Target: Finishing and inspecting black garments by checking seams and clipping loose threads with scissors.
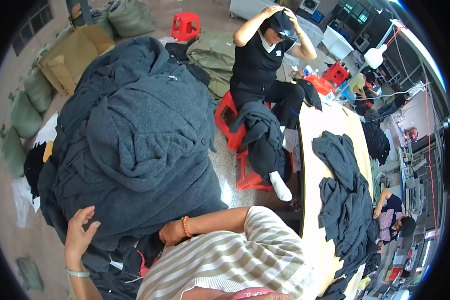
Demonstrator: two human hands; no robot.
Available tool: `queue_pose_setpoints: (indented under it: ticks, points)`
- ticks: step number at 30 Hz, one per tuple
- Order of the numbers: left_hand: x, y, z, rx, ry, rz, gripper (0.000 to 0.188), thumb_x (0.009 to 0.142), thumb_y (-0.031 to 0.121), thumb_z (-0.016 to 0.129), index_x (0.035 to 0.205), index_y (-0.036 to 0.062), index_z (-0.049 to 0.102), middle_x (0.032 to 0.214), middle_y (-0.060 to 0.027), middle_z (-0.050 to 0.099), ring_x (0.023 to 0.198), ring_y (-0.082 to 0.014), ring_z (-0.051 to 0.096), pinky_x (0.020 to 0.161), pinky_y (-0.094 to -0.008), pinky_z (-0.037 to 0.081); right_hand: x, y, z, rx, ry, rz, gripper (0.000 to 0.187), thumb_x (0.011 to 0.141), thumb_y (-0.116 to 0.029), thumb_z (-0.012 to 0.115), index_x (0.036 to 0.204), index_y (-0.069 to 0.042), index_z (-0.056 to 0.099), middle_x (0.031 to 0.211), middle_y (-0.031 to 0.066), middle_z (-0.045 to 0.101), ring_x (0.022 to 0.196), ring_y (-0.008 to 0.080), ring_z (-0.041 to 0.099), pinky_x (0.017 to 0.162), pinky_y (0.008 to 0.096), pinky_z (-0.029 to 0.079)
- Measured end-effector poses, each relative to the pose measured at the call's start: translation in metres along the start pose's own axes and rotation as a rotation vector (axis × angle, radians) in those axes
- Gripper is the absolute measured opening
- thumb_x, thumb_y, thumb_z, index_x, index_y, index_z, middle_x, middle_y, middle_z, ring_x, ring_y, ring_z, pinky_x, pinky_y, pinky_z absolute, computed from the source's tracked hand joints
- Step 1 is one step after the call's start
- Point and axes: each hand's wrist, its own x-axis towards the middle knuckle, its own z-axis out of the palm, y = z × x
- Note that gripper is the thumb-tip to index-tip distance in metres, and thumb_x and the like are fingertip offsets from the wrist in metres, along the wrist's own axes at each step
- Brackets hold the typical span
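Note:
A large heap of dark grey knitted garments (140,135) rises right in front of me, with a few buttons showing on the top piece. My left hand (80,232) is raised at the heap's near left side, fingers apart and slightly bent, holding nothing. Close to my body, my right hand (172,232) is closed at the heap's lower edge. Its fingertips are turned down out of sight, so what they grip is hidden. Just below that hand, a bit of red material (144,265) shows among dark cloth.
A person (260,65) sits beyond the heap on a red stool (227,120), both hands at a cap. More dark garments (342,195) lie along the pale table (312,170) on the right. Stuffed sacks (25,115) and a cardboard box (75,57) stand at the left.

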Motion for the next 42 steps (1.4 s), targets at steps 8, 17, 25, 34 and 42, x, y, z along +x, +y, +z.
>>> queue_pose_setpoints:
  ticks: [8, 17, 25, 34, 42]
  points:
    - [-0.012, -0.006, -0.002, -0.072, 0.012, -0.049, 0.044, 0.085, 0.010, 0.071, 0.127, 0.0016, 0.061, 0.114, -0.0127, 0.069, 0.106, -0.0239, 0.066, 0.090, -0.0338, 0.049, -0.019, -0.017, -0.012, 0.252, 0.110, -0.045, 0.043, 0.088, -0.044, 0.068, 0.083, -0.001, 0.071, 0.078, 0.0198, 0.069, 0.073, 0.0347, 0.066, 0.068, 0.0448, 0.051]
    - [-0.025, 0.026, 0.014, -0.174, -0.390, 0.114, 0.077, 0.071, 0.025, 0.089, 0.137, 0.0031, 0.056, 0.121, -0.0134, 0.065, 0.113, -0.0275, 0.062, 0.097, -0.0363, 0.046, -0.098, -0.044, -0.065, 0.596, 0.364, -0.042, 0.031, 0.097, -0.020, 0.068, 0.073, -0.001, 0.063, 0.060, -0.0006, 0.046, 0.060, 0.0040, 0.041, 0.051, 0.0271, 0.035]
    - [0.000, 0.064, 0.040, 0.066, -0.387, 0.240, 0.082, 0.068, 0.015, 0.084, 0.142, 0.0064, 0.048, 0.100, -0.0131, 0.062, 0.090, -0.0335, 0.062, 0.077, -0.0401, 0.049, -0.140, -0.064, -0.102, 0.280, 0.408, 0.074, 0.021, 0.089, -0.013, 0.074, 0.105, -0.001, 0.067, 0.081, 0.0087, 0.068, 0.068, 0.0167, 0.065, 0.064, 0.0308, 0.051]
    - [0.098, 0.131, 0.058, 0.291, -0.108, 0.835, 0.058, 0.081, 0.030, 0.077, 0.129, 0.0040, 0.058, 0.103, -0.0138, 0.063, 0.097, -0.0306, 0.062, 0.086, -0.0414, 0.047, -0.142, -0.061, -0.107, 0.366, 0.798, 0.032, 0.019, 0.086, -0.008, 0.071, 0.103, -0.001, 0.067, 0.085, 0.0118, 0.066, 0.072, 0.0232, 0.066, 0.068, 0.0344, 0.052]
    - [0.237, 0.149, 0.090, 0.366, 0.164, 0.786, 0.040, 0.085, 0.017, 0.075, 0.122, 0.0075, 0.065, 0.126, -0.0128, 0.061, 0.119, -0.0299, 0.057, 0.101, -0.0382, 0.047, -0.222, 0.044, -0.114, 0.706, 1.542, 0.299, 0.018, 0.095, -0.016, 0.070, 0.105, 0.000, 0.072, 0.068, -0.0026, 0.062, 0.053, 0.0015, 0.046, 0.048, 0.0194, 0.033]
